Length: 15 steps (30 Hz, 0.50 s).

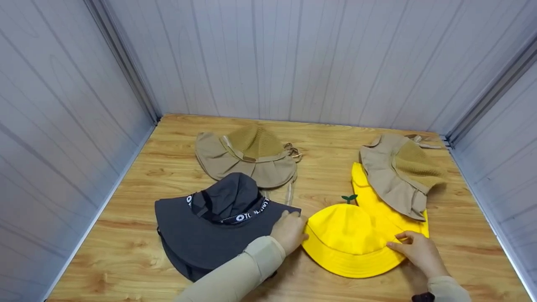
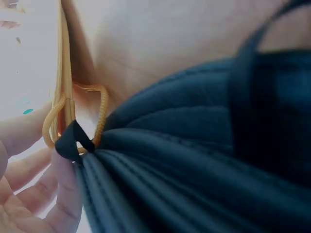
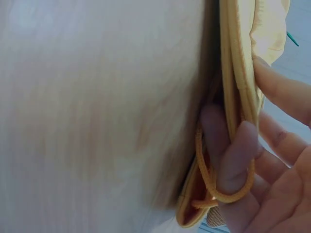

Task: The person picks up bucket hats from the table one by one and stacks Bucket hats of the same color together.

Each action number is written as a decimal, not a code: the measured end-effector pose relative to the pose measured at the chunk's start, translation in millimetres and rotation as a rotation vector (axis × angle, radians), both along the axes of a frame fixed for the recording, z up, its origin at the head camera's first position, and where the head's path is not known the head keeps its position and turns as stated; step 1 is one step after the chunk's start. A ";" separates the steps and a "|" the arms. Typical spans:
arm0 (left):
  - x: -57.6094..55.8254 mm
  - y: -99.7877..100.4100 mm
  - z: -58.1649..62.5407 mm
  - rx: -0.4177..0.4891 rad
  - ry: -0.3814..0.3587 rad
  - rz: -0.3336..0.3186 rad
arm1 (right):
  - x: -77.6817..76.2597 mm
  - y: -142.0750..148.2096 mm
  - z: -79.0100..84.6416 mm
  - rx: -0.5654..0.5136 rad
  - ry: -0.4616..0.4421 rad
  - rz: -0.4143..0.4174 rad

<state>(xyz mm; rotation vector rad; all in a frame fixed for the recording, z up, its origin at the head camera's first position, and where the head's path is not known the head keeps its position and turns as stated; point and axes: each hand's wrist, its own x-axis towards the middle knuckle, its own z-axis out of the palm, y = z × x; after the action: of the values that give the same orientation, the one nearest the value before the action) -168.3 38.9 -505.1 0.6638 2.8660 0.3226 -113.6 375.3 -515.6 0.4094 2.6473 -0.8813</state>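
Observation:
A yellow bucket hat with a green sprout on its crown lies between my hands. My left hand holds its left edge, beside the right end of a dark grey wide-brimmed hat. In the left wrist view, a black loop of the dark hat and an orange cord lie against the fingers. With thumb above and fingers beneath, my right hand pinches the yellow brim's right side. An orange cord loops around fingers of that hand in the right wrist view.
Behind the dark hat lies a tan hat with a ribbed crown and ties. A similar tan hat sits at the right on yellow cloth; whether that cloth belongs to the held hat I cannot tell. Pale panel walls border the wooden table.

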 end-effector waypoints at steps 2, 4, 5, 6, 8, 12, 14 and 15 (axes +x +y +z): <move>0.6 0.1 -1.6 -0.032 0.030 -0.016 | -0.7 -0.2 0.9 0.027 0.001 0.015; 1.4 0.4 -3.1 -0.058 0.065 -0.031 | -0.7 -0.1 1.8 0.075 0.008 0.031; 1.8 0.6 -3.5 -0.069 0.083 -0.036 | -0.5 0.0 2.2 0.094 0.009 0.036; 2.3 0.7 -4.2 -0.080 0.098 -0.040 | -0.2 0.1 2.5 0.105 0.007 0.035; 3.6 1.0 -5.7 -0.098 0.128 -0.046 | 0.3 0.5 2.9 0.113 0.010 0.029; 5.1 1.8 -8.4 -0.119 0.141 -0.053 | 1.3 4.2 5.4 0.089 0.046 -0.012; 5.0 2.3 -9.1 -0.121 0.135 -0.054 | 1.9 8.5 7.6 0.081 0.087 -0.048; 4.9 2.4 -9.0 -0.122 0.129 -0.055 | 1.9 11.3 9.0 0.081 0.110 -0.069</move>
<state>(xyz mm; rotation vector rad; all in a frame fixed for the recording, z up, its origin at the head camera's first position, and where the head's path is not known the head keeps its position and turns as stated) -163.4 41.3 -514.2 0.7649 2.9524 0.0984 -111.8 386.6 -506.6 0.4884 2.7923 -0.8421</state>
